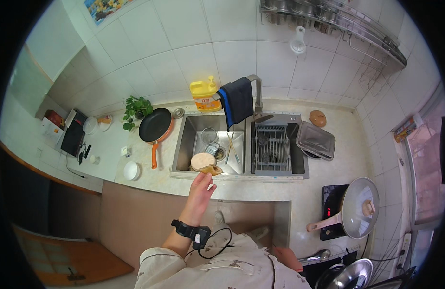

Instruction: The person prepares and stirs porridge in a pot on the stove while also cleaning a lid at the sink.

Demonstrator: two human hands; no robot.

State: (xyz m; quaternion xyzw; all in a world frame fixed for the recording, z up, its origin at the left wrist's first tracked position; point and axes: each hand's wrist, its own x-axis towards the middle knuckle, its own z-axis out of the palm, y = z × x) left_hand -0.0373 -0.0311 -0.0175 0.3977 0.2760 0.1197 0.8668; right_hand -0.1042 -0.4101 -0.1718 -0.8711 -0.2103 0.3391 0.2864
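My left hand (201, 188) pinches a small brownish piece, perhaps food (211, 169), between thumb and fingers, above the front edge of the left sink basin (184, 144). Just behind the piece is a round, pale pink object (203, 161) in the basin. A clear glass bowl (209, 136), a pair of chopsticks (230, 149) and a small packet-like item (212, 148) lie in that basin too. A dark cloth with a blue edge (238, 101) hangs over the faucet (258, 94). My right hand is out of view; only part of that arm shows at the lower right.
On the counter's left are a frying pan (156, 125), a white bowl (131, 171) and a plant (137, 108). A yellow detergent bottle (205, 95) stands behind the sink. The right basin holds a metal rack (272, 148). A lidded pan (360, 207) sits on an induction cooker (330, 197) at right.
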